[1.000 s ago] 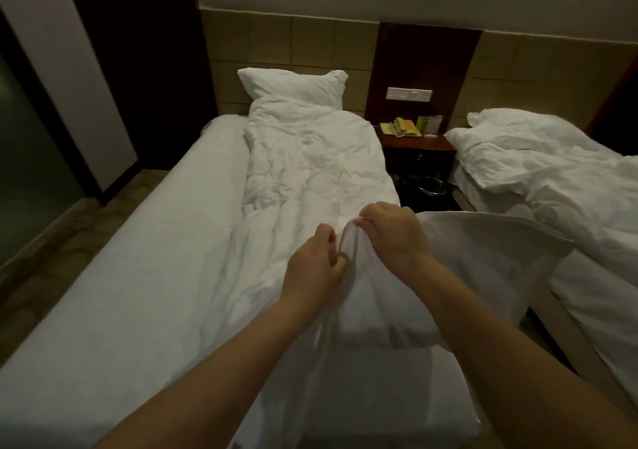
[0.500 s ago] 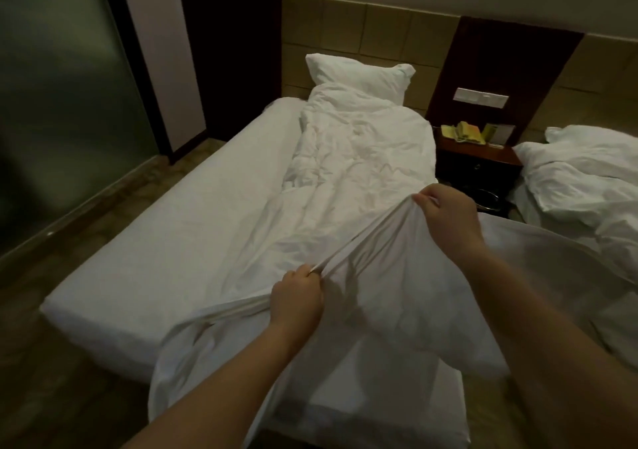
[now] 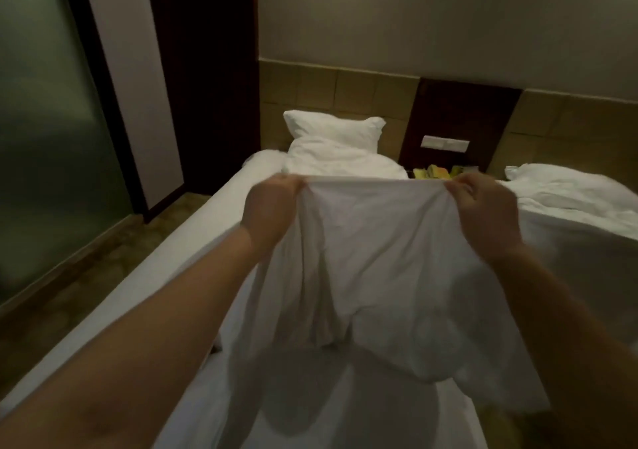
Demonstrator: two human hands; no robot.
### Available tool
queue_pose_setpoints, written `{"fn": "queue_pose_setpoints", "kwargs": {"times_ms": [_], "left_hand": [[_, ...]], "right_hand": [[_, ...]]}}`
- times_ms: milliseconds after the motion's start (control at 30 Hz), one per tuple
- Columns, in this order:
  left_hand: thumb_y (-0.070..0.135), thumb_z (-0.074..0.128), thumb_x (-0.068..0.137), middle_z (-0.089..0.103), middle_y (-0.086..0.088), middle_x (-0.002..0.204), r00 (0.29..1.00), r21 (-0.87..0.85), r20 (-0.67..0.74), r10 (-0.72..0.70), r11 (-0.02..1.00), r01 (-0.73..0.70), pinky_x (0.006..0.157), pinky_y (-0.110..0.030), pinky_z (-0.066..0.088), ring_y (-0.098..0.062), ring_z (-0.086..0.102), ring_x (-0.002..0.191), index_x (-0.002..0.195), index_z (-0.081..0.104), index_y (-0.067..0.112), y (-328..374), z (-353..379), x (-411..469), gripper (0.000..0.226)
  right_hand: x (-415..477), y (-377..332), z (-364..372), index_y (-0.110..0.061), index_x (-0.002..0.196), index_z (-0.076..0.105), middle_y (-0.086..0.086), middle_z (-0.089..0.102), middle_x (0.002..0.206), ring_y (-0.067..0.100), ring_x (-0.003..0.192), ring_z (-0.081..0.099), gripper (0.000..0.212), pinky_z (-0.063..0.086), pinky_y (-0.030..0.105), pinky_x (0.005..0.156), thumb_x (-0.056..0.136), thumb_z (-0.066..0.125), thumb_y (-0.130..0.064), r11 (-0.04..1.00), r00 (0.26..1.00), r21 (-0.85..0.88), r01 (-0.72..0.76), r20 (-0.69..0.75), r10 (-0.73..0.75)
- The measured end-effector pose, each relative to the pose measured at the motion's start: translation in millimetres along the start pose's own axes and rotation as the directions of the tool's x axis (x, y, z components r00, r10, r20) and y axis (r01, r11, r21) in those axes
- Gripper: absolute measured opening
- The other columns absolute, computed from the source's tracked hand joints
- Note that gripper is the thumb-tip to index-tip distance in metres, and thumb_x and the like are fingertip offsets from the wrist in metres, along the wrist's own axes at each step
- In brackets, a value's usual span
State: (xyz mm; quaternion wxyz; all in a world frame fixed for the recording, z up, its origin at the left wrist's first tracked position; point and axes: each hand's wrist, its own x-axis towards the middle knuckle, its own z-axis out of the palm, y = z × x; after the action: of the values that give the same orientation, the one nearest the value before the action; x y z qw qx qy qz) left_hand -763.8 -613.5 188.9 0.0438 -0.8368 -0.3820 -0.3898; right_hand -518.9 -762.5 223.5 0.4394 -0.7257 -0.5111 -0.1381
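Observation:
I hold a white sheet [image 3: 373,269] up in front of me over a single bed [image 3: 207,241]. My left hand [image 3: 272,207] grips the sheet's top edge at the left, and my right hand [image 3: 486,214] grips that edge at the right. The edge is stretched taut between them, and the cloth hangs down in folds over the mattress. A white pillow [image 3: 335,131] lies at the head of the bed, with a crumpled white duvet [image 3: 345,162] just below it, mostly hidden behind the sheet.
A second bed with rumpled white bedding [image 3: 573,200] stands at the right. Between the beds is a dark nightstand with yellow items [image 3: 435,172] under a wall switch panel [image 3: 445,144]. A frosted glass wall [image 3: 45,131] and brown floor [image 3: 79,276] lie at the left.
Both hands have moved apart and risen, lifting the sheet's edge and spreading it taut. The camera view has tilted up towards the headboard.

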Motion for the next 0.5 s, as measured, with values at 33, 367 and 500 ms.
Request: {"fn": "queue_pose_setpoints", "kwargs": {"times_ms": [33, 367, 500], "left_hand": [[0.011, 0.048, 0.089, 0.07, -0.017, 0.093, 0.998, -0.048, -0.06, 0.037, 0.998, -0.04, 0.071, -0.036, 0.049, -0.035, 0.066, 0.083, 0.102, 0.072, 0.01, 5, -8, 27, 0.027], [0.013, 0.055, 0.094, 0.07, -0.015, 0.097, 0.972, -0.487, 0.208, 0.114, 0.873, 0.002, 0.074, -0.025, 0.033, -0.03, 0.063, 0.094, 0.094, 0.07, 0.004, 35, 64, 38, 0.017], [0.016, 0.05, 0.096, 0.069, -0.011, 0.098, 0.93, -0.472, 0.33, 0.16, 0.881, 0.016, 0.076, -0.027, 0.035, -0.026, 0.061, 0.094, 0.096, 0.068, 0.006, 26, 88, 15, 0.02]], "right_hand": [[11, -6, -10, -0.001, 0.106, 0.065, 0.012, 0.064, 0.097, 0.016, 0.086, 0.052, 0.025, 0.037, 0.028, 0.075, 0.098, 0.052, -0.021, 1.0, 0.998, 0.003, -0.005, -0.068, 0.005], [-12, 48, -5, -0.005, 0.106, 0.069, 0.018, 0.067, 0.11, 0.034, 0.103, 0.057, 0.021, 0.031, 0.024, 0.076, 0.095, 0.052, -0.008, 0.923, 0.929, -0.102, -0.37, -0.039, 0.368], [-23, 24, 49, -0.026, 0.09, 0.068, -0.004, 0.061, 0.067, 0.004, 0.066, 0.057, 0.022, 0.037, 0.025, 0.068, 0.086, 0.062, -0.006, 0.945, 0.944, 0.03, -0.325, 0.07, 0.322]]}}
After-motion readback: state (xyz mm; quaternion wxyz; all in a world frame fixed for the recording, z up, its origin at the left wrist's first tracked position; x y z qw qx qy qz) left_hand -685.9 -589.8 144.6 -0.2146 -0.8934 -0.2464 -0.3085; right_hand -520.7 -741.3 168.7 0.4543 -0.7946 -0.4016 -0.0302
